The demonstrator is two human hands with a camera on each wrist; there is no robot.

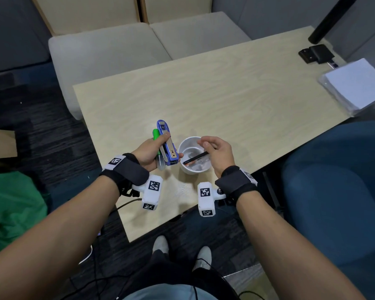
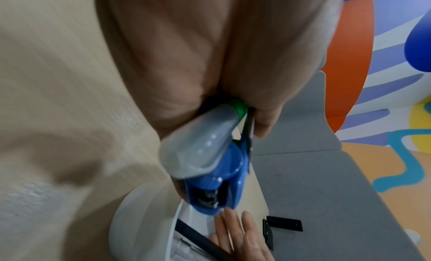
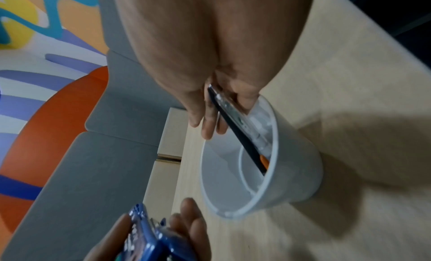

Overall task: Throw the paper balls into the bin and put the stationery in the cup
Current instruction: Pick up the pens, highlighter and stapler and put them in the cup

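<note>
A white cup (image 1: 194, 155) stands on the wooden table near its front edge. My left hand (image 1: 151, 153) is just left of the cup and grips a blue stapler (image 1: 167, 146) together with a green marker (image 1: 156, 137). The stapler (image 2: 210, 174) fills the left wrist view, with the marker's green end (image 2: 240, 105) behind it. My right hand (image 1: 218, 151) holds a black pen (image 1: 196, 158) and a clear pen over the cup. Their lower ends are inside the cup (image 3: 296, 174), the black pen (image 3: 233, 125) leaning on its wall.
A stack of white paper (image 1: 357, 85) in clear wrap lies at the table's right edge, with a black device (image 1: 315, 53) behind it. Beige seat cushions (image 1: 108, 55) lie beyond the table, a blue chair (image 1: 338, 187) stands at right, and a green bag (image 1: 11, 204) sits at left.
</note>
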